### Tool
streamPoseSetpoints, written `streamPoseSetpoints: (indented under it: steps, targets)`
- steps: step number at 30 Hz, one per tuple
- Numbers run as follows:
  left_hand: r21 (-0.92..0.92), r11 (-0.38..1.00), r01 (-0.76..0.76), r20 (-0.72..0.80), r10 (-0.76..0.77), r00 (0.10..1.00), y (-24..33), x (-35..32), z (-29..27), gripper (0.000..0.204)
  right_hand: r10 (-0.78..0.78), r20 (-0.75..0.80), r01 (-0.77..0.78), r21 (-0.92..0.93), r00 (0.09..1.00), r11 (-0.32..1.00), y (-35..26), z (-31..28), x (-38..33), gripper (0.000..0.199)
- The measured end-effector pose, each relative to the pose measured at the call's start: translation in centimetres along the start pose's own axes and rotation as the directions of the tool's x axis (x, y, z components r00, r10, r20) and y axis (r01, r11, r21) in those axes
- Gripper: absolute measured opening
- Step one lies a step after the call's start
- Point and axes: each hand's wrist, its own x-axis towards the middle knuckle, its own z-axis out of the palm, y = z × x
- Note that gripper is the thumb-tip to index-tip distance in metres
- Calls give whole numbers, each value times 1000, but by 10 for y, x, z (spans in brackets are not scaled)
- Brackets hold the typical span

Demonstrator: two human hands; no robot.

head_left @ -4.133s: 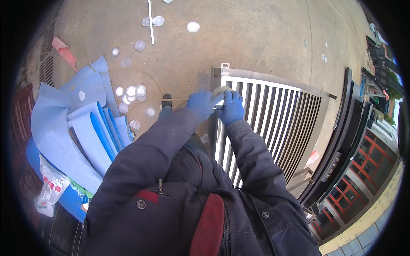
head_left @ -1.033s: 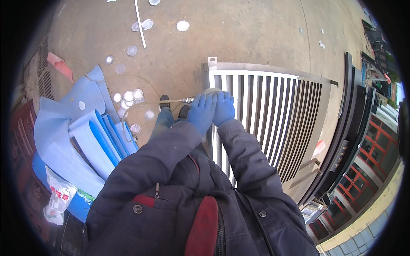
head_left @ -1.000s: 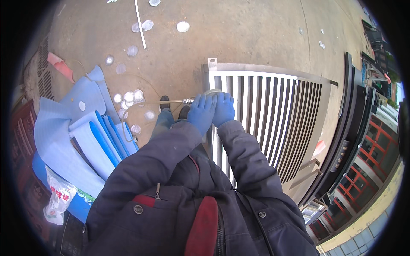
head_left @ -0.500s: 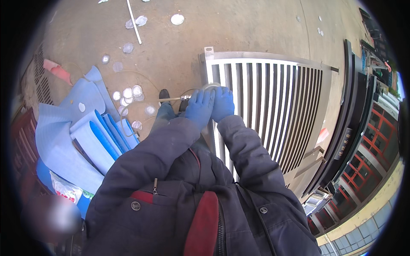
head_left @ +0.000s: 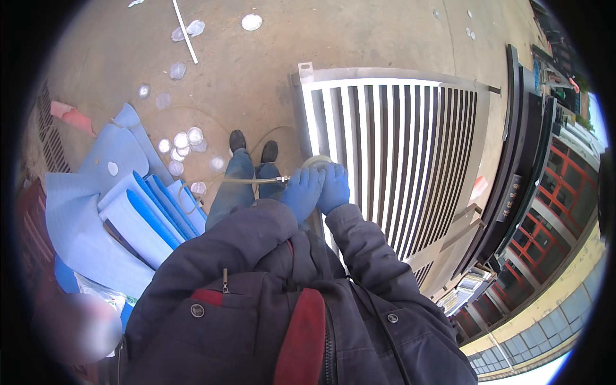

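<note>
Both my blue-gloved hands are closed on a round air sander [head_left: 317, 161], whose pale disc rim shows just beyond the fingers. My left hand [head_left: 302, 194] grips its left side, where the hose fitting comes out. Tight beside it, my right hand [head_left: 334, 188] wraps the sander's right side. Most of the tool's body is hidden under the gloves. It rests at the left edge of a slatted metal panel [head_left: 391, 74], over the bright outer slats. A thin air hose [head_left: 247, 181] leads off to the left from the fitting.
Blue-white foam sheets [head_left: 80, 208] lie folded at my left. Several round discs [head_left: 194, 135] are scattered on the concrete, with a white strip [head_left: 185, 32] farther off. The hose loops near my shoes [head_left: 269, 151]. Dark metal beams [head_left: 510, 128] stand beyond the panel's right side.
My hands and the sander have slid nearer to me along the panel's left edge. Both shoes now show beyond my arms. The grip looks the same.
</note>
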Motion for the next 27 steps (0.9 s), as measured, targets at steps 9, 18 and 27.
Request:
streamPoseSetpoints:
  steps: [9,18,27]
  targets:
    - [86,995,43,-155,-29,987,-5,0,11,57,-2,-61,1,-10,998,1000,0,3,5,30]
    - [21,1000,11,-26,-10,1000,31,-25,12,60,-34,121,49,-124,992,991,-3,1,-34,33]
    - [113,974,195,-167,-175,970,1,2,13,58,-90,68,94,-60,994,994,10,2,24,40]
